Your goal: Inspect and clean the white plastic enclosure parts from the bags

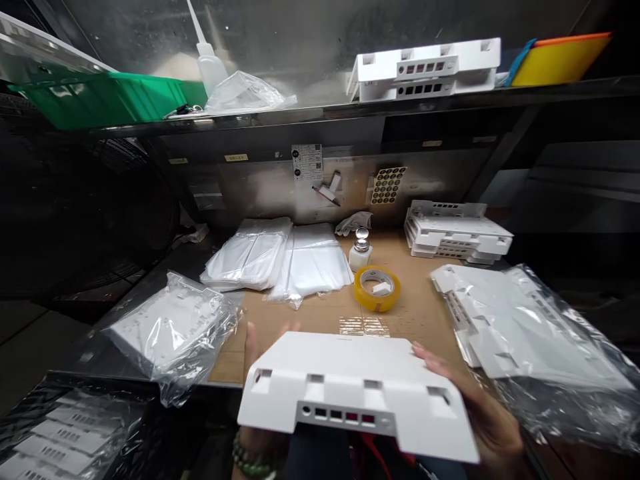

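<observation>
A white plastic housing (pixel 345 367) with a row of port openings along its near edge is held level in front of my body. My left hand (pixel 254 350) grips it from the left, with its palm hidden behind the panel and a beaded bracelet on the wrist. At the right side, my right hand (pixel 483 410) is closed on the same housing, fingertips on its far edge. Beyond the housing lie a roll of yellow tape (pixel 377 289) and a small pump bottle (pixel 360 252) on a cardboard sheet (pixel 310 319).
Clear plastic bags (pixel 250 250) lie in stacks at the back. A bagged white part (pixel 167 320) lies left, and more housings (pixel 457 230) are stacked at back right above wrapped ones (pixel 525 327). The shelf (pixel 320 110) holds a green bin (pixel 115 97) and a squeeze bottle (pixel 211 67).
</observation>
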Demonstrator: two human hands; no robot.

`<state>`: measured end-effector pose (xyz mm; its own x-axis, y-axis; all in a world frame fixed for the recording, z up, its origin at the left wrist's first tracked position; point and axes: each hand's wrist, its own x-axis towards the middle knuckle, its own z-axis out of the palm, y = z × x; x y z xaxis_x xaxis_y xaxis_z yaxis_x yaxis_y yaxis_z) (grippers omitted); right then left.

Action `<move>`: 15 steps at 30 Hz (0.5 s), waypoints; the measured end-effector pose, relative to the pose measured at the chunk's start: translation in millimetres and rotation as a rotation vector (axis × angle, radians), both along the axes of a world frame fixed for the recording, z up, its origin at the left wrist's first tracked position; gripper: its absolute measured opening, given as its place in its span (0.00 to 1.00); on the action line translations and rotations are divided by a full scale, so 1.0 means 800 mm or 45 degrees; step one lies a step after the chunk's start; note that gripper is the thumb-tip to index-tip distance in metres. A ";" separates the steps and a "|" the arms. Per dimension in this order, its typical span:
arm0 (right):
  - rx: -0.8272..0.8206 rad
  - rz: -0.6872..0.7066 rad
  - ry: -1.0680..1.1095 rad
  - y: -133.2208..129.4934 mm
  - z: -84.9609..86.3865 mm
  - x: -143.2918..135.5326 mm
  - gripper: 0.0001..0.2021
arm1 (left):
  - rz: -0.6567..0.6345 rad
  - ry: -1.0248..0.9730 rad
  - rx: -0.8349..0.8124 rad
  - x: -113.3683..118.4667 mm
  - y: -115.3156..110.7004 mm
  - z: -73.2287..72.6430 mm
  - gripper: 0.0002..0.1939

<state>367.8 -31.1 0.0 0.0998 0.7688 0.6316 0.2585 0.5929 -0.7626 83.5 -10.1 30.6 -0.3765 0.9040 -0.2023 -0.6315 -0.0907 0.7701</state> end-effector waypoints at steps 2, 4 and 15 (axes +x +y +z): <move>0.062 0.093 -0.197 0.010 0.009 0.008 0.21 | -0.167 -0.101 -0.084 -0.024 -0.004 -0.012 0.40; 0.120 0.189 -0.373 0.028 0.022 0.014 0.25 | -0.364 -0.241 -0.220 -0.044 -0.001 -0.011 0.33; -0.643 -0.160 -1.452 0.250 0.073 -0.012 0.13 | -0.030 -0.554 -0.509 -0.056 0.003 0.053 0.20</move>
